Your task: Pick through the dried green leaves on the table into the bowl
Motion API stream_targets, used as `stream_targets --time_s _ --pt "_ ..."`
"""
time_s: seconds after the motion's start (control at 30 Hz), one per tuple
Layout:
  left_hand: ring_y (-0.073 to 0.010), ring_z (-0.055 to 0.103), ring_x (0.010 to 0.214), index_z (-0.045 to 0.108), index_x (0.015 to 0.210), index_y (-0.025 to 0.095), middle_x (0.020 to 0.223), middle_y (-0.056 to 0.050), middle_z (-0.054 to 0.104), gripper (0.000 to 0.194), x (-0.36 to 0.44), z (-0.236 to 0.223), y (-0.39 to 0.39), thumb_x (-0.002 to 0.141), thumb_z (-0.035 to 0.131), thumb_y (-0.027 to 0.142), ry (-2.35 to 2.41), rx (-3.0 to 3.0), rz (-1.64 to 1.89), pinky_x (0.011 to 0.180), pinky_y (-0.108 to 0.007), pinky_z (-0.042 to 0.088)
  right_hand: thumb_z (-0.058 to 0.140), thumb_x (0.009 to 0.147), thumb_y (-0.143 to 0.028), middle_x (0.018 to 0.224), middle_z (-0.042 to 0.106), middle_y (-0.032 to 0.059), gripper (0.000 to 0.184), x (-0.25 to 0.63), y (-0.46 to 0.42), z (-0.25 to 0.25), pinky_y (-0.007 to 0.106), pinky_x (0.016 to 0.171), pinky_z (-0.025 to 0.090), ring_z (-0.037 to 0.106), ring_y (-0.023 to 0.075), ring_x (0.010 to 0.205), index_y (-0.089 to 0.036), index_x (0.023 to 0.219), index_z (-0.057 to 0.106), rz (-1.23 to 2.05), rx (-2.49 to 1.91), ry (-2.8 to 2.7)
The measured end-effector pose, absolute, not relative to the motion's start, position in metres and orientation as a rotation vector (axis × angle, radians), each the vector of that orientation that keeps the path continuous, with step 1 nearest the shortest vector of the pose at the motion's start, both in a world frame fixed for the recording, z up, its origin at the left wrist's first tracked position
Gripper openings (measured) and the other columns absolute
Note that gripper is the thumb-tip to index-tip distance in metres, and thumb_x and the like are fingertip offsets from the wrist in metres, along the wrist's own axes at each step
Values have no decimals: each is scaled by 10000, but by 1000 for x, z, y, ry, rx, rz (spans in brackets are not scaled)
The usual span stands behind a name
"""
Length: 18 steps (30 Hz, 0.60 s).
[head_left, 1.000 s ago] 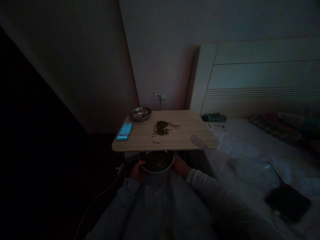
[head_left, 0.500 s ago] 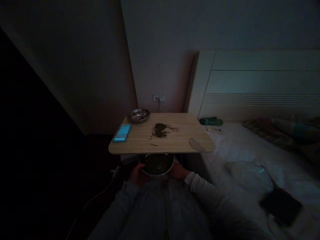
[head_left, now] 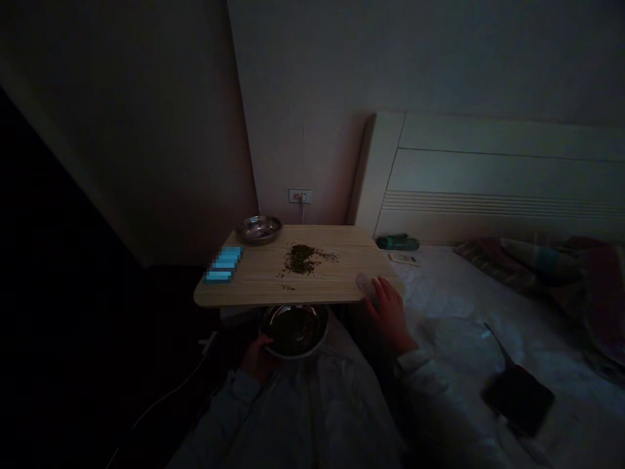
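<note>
My left hand (head_left: 258,358) grips the left side of a metal bowl (head_left: 319,339) held below the table's front edge, thumb over the rim. What lies inside the bowl is too dark to make out. My right hand (head_left: 389,309) is at the table's front right corner, fingers stretched out and apart. Its fingertips are over or against a thin, pale, half-round flat piece (head_left: 362,284); I cannot tell whether they touch it. A heap of small dark grains (head_left: 300,258) lies mid-table, with strays scattered around it.
The wooden table (head_left: 254,280) carries a second metal bowl (head_left: 259,230) at the back left and a lit phone (head_left: 224,264) at the left. On the bed at right are a green bottle (head_left: 398,242), a pale remote (head_left: 403,259) and a dark flat object (head_left: 518,398).
My right hand has let go of the bowl and moved up and right to the half-round piece. My left hand still holds the bowl. The view has shifted slightly.
</note>
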State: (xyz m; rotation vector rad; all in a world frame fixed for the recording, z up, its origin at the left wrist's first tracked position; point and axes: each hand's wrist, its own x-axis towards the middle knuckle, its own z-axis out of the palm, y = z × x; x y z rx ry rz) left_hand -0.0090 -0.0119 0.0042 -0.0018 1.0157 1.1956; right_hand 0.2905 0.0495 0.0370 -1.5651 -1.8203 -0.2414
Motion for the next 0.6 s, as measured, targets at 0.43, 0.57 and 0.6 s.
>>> stream_targets --time_s 0.43,0.57,0.6 --pt "-261 685 818 618 962 107 697 -66 707 306 -8 12 -15 697 481 38 1026 -48 1219 731 -383 550 365 908 -352 1159 645 131 384 300 51 13 481 973 438 576 248 1106 -176 1109 641 -90 -1338 -1978" --pt "-253 685 757 625 967 118 679 -62 701 314 -8 12 -15 691 499 37 1064 -37 1220 713 -383 549 361 905 -320 1125 662 130 373 300 56 12 466 939 464 606 242 1054 -168 1089 649 -124 -1350 -1966" --pt "-252 685 746 627 976 116 685 -65 703 324 -9 12 -16 688 502 36 1064 -38 1224 707 -383 549 365 902 -313 1120 665 129 368 300 57 12 464 936 465 608 241 1049 -169 1085 649 -132 -1346 -1962"
